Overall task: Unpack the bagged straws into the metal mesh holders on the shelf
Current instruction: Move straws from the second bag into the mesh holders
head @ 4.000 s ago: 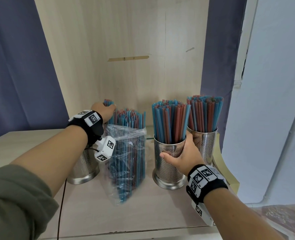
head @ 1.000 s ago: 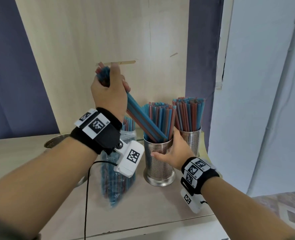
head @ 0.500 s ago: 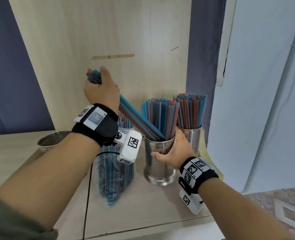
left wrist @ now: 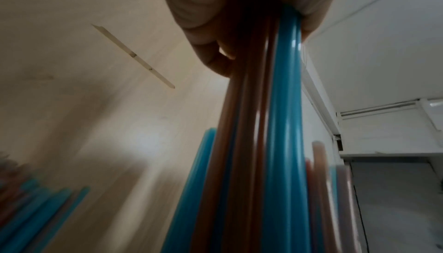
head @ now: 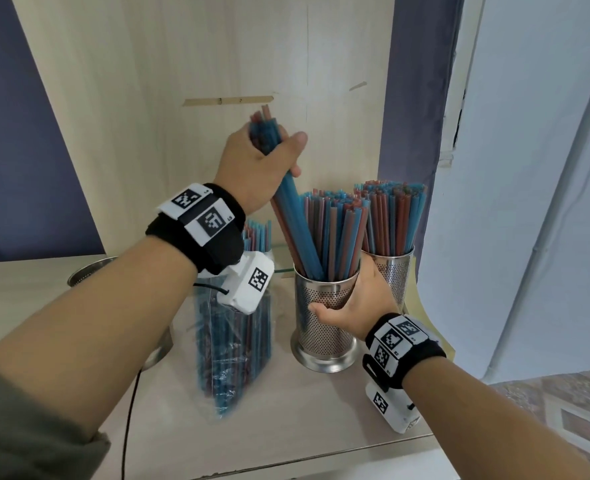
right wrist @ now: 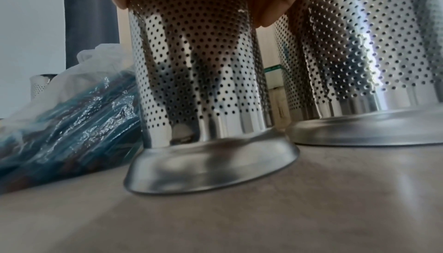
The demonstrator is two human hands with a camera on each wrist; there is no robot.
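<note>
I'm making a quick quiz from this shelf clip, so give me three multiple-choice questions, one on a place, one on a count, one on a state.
1. Where does the clear plastic bag of blue and red straws stand?
A. right of both filled holders
B. left of the perforated steel holder being gripped
C. inside a holder

2. How many steel holders are filled with straws?
A. two
B. four
C. none

3. What is the left hand doing?
A. lying flat on the wooden shelf
B. gripping a bunch of blue and red straws whose lower ends are in the holder
C. gripping the bag

Answers: 1 B, the bag is at that holder's left. 2 A, the gripped holder and the holder behind it. 3 B, fingers wrap the bunch while the right hand grips the holder.
</note>
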